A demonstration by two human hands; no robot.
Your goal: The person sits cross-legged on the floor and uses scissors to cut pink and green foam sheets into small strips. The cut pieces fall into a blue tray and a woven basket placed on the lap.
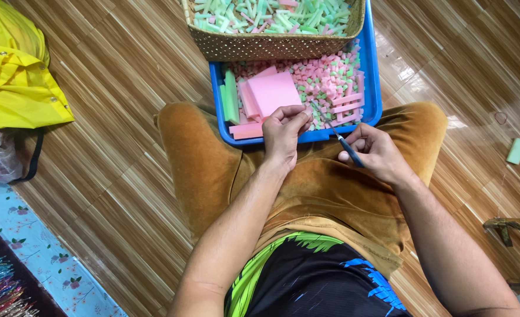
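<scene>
Fingers point(298, 117) pinching soft pink foam strip point(308, 111), right hand point(372, 150) gripping slim blue-handled blade point(337, 134)

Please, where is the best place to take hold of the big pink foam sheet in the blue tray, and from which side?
Probably the pink foam sheet is best pinched at its upper right corner, coming from above. That corner lies bare on the small foam pieces in the blue tray, while the left hand covers its near edge.
</scene>
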